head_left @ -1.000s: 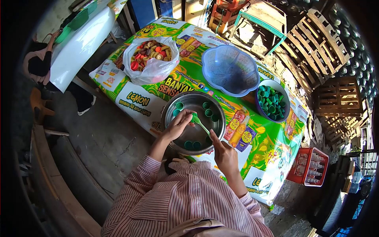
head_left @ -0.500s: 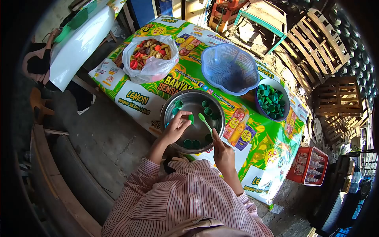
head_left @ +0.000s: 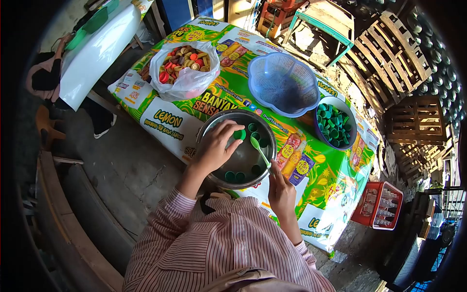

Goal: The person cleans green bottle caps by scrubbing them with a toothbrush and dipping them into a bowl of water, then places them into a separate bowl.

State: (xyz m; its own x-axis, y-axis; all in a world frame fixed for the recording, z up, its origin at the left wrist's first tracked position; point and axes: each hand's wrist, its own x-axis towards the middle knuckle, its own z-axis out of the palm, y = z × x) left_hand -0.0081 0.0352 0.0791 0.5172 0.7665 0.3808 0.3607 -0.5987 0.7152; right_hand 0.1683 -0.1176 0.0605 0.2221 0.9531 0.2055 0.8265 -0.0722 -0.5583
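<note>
A steel basin (head_left: 206,171) sits at the table's near edge, with several green bottle caps (head_left: 240,176) in water or on its wet bottom. My left hand (head_left: 217,145) is over the basin's left half, holding one green cap (head_left: 239,135) between thumb and fingertips. In my right hand (head_left: 282,191), at the basin's right rim, is a light green toothbrush (head_left: 261,153). Its head points up and left over the basin, apart from the held cap. My left hand hides some of the basin's left side.
Behind the basin stand a plastic bag (head_left: 170,89) of mixed caps, a blue plastic basket (head_left: 284,110) and a bowl (head_left: 352,125) full of green caps. A patterned sheet (head_left: 163,124) covers the table. A red crate (head_left: 374,207) of bottles is at right. Another person (head_left: 46,78) is at far left.
My left hand has moved up and turned, bringing the cap higher over the basin. My right hand has shifted slightly right and down with the toothbrush.
</note>
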